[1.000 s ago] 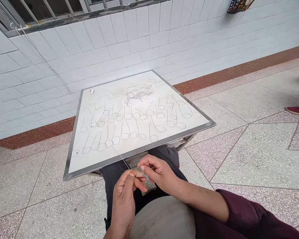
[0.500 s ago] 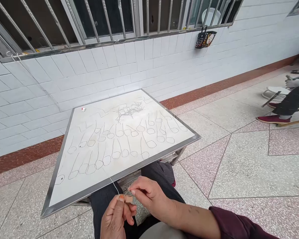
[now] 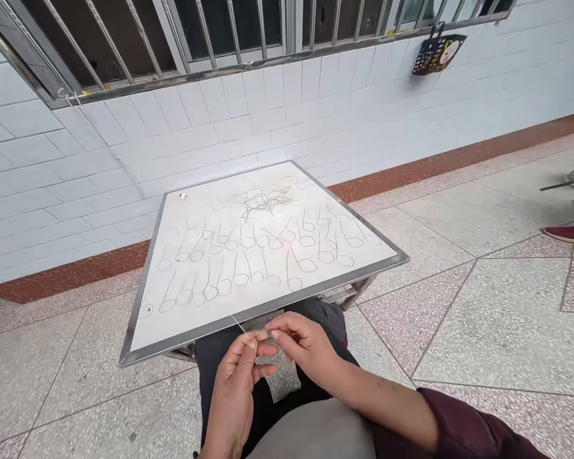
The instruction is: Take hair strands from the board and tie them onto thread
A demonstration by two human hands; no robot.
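Observation:
My left hand (image 3: 236, 379) is closed in a pinch, thumb against forefinger, on a thin pale wire (image 3: 239, 324) that sticks up toward the table's front edge. A tan strip, like tape, covers part of the left forefinger. Beside it my right hand (image 3: 306, 347) pinches thumb and forefinger together at the tip of that forefinger; the wire's other end seems to be there, too fine to see clearly. A thin loop hangs faintly below the fingers. In front, on the white table (image 3: 182, 335), lie rows of thin wires with looped ends (image 3: 242, 279).
A tangled heap of bent wires (image 3: 268, 199) sits toward the table's back, with a small red-and-white object (image 3: 183, 196) at its far left corner. Behind are a tiled wall (image 3: 196, 137) and barred windows; a patterned basket (image 3: 437, 54) hangs there. Another person's red shoe (image 3: 569, 234) shows at right.
My view has turned left, so the table sits further right and a little higher. My right hand has come closer against the left forefinger; both hands keep their pinch.

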